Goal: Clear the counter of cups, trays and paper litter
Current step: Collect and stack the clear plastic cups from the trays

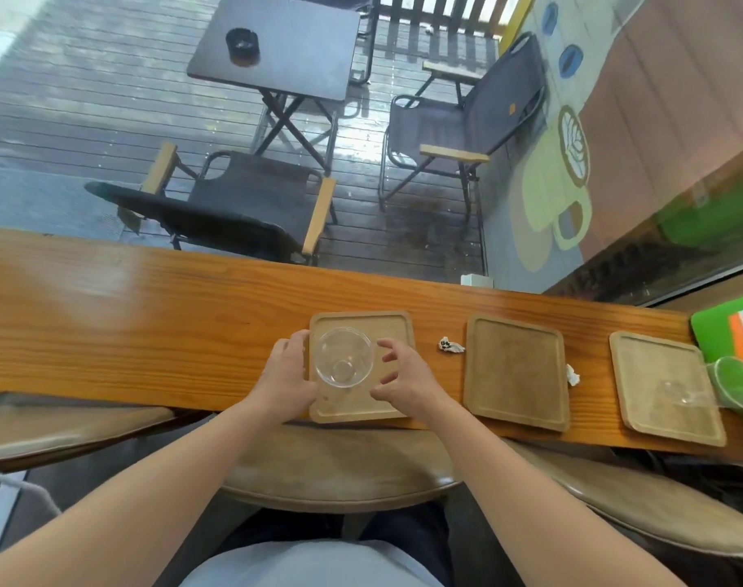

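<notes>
A clear plastic cup (pixel 342 357) stands upright on the left wooden tray (pixel 388 326) on the wooden counter (pixel 149 324). My left hand (pixel 287 374) curls over that tray's left edge, thumb beside the cup. My right hand (pixel 403 379) hovers over the tray just right of the cup, fingers spread and holding nothing. A middle tray (pixel 515 370) and a right tray (pixel 657 374) lie further right. One crumpled paper scrap (pixel 449 345) sits between the left and middle trays, and another paper scrap (pixel 572 374) lies at the middle tray's right edge. A second clear cup (pixel 738 383) lies tipped at the far right.
A green and orange board (pixel 725 332) rests at the counter's far right end. Brown padded stools (pixel 340 463) stand below the near edge. Behind the counter is a window onto a deck with folding chairs (pixel 251 205) and a dark table (pixel 276 44).
</notes>
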Motion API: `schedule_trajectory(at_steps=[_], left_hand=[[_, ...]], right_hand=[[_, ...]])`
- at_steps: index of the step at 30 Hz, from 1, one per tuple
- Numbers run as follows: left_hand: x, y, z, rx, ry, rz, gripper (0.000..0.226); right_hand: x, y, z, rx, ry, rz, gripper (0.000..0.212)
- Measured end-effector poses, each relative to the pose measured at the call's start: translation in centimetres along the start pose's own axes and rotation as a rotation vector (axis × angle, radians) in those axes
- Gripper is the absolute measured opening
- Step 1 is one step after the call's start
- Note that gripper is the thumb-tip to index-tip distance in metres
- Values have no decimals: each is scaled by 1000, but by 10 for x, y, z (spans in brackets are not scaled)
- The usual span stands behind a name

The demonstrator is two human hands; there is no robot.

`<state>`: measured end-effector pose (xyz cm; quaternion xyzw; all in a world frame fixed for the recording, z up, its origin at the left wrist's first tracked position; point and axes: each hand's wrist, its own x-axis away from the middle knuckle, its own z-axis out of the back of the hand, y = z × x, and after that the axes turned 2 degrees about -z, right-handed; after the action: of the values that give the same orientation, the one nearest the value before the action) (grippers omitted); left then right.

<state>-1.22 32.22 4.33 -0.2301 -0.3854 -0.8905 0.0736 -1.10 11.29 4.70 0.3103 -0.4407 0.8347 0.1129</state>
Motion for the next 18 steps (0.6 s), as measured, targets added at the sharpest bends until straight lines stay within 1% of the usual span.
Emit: schedule_trajectory(at_steps=[2,4,7,9,11,14,18], left_hand=[[-1,6,8,-32,28,29,88],[-3,13,15,-98,67,11,80],[-5,34,21,-216,153,-91,60],[-8,49,19,-278,187,-168,51],[-12,67,11,-290,162,-252,47],[-17,98,-16,-331,83,-382,46],[-17,146,-78,-395,-57,-484,42]], right_hand=[[2,1,8,69,24,-25,80],[4,3,17,115,63,-42,74],[14,6,35,113,155,-42,66],[21,11,48,120,219,-40,62],[30,19,61,111,270,-43,59],[45,38,79,97,329,-72,54],[73,82,112,54,410,-162,55]])
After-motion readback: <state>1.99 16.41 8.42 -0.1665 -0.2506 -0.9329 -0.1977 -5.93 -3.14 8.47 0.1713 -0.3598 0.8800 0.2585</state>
